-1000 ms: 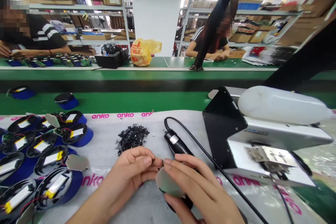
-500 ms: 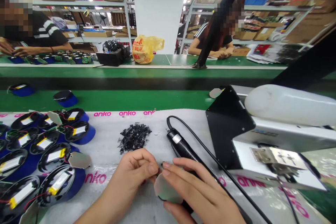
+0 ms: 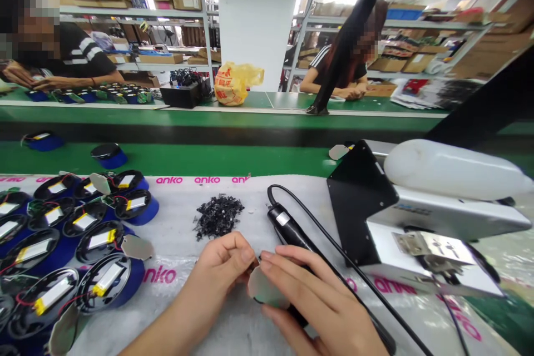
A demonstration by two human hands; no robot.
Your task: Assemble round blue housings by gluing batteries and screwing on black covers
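A: Nearest the camera, what do the two hands hold?

B: The left hand [image 3: 225, 264] and the right hand [image 3: 308, 300] meet over a thin grey disc [image 3: 265, 292]. Each grip is closed on it by the fingertips: the left pinches its upper left edge, the right wraps its right side. The disc sits low over the white sheet [image 3: 175, 300] on the desk, its flat face tilted up toward the camera. Being round, it shows no long axis.

A: How much open room is around them?

B: Little on the right: the black tool [image 3: 292, 231] lies just behind the right hand, running away and to the left, with its cable [image 3: 334, 245] beside it and the metal machine [image 3: 417, 222] beyond that. On the left, bare sheet separates the hands from the blue shells with batteries [image 3: 62, 245]. Ahead, a pile of black bits [image 3: 219, 214] lies near the left hand.

A: And farther off?

B: The sheet's far edge meets the green belt [image 3: 208, 158]; across it, two people work at another desk [image 3: 271, 101].
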